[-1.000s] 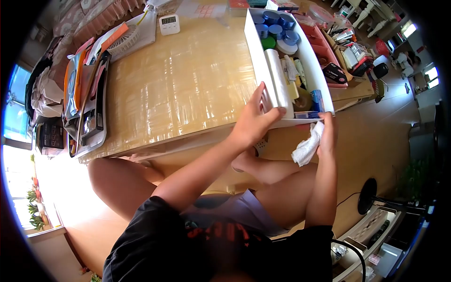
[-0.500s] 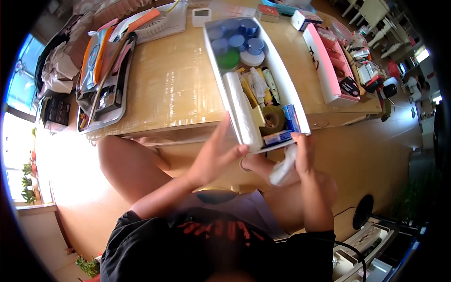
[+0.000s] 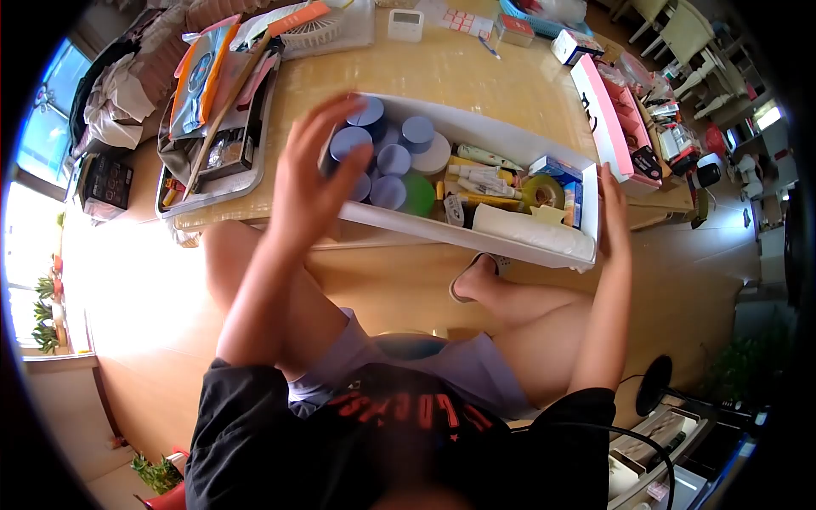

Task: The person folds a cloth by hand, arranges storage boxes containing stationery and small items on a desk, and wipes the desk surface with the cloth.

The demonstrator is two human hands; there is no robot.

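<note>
A long white box [image 3: 408,228] lies crosswise over the table's front edge. Blue-lidded jars [image 3: 393,160], a green lid [image 3: 419,195] and a white lid [image 3: 432,155] fill its left part. To the right are small tubes [image 3: 480,183], a tape roll [image 3: 541,195], blue-and-white packets [image 3: 557,168] and a white plastic roll [image 3: 531,231]. My left hand [image 3: 314,161] is at the box's left end, fingers apart, thumb over the blue lids. At the opposite end, my right hand [image 3: 614,217] holds the end wall from outside, its fingers partly hidden.
On the table's left, a grey tray [image 3: 246,183] carries packets and a long stick. A pink divided box [image 3: 625,119] stands at the right edge among small items. Farther back are a white timer [image 3: 405,25], a pen [image 3: 490,48] and a blue basket [image 3: 544,19].
The white box has turned from lengthwise to crosswise, its jars swinging to the left. My left hand has moved up to that end. The whitish plastic by my right hand no longer shows.
</note>
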